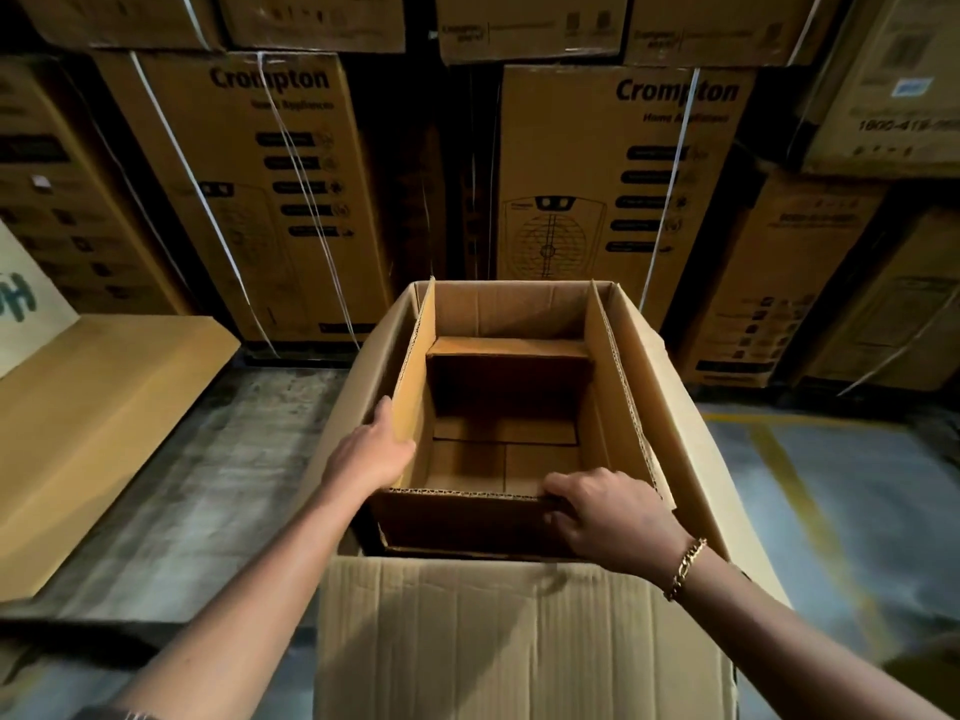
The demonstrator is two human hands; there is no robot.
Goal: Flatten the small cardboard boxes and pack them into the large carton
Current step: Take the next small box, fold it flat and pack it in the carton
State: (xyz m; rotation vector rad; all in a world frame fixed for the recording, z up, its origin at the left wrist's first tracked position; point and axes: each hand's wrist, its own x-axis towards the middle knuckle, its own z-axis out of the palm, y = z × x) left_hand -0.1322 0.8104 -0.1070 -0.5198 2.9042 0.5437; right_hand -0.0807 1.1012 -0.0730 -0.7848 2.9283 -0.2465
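Note:
A small open cardboard box stands upright inside the large carton, its top flaps raised. Its inside is bare down to the bottom flaps. My left hand lies against the outside of the small box's left flap, fingers hidden behind it. My right hand grips the near right rim of the small box, fingers curled over the edge. The carton's near flap hangs down toward me and its side flaps spread outward.
Tall stacks of strapped printed appliance cartons fill the wall behind. A flat cardboard sheet lies on the concrete floor to the left. Yellow painted lines mark the floor on the right.

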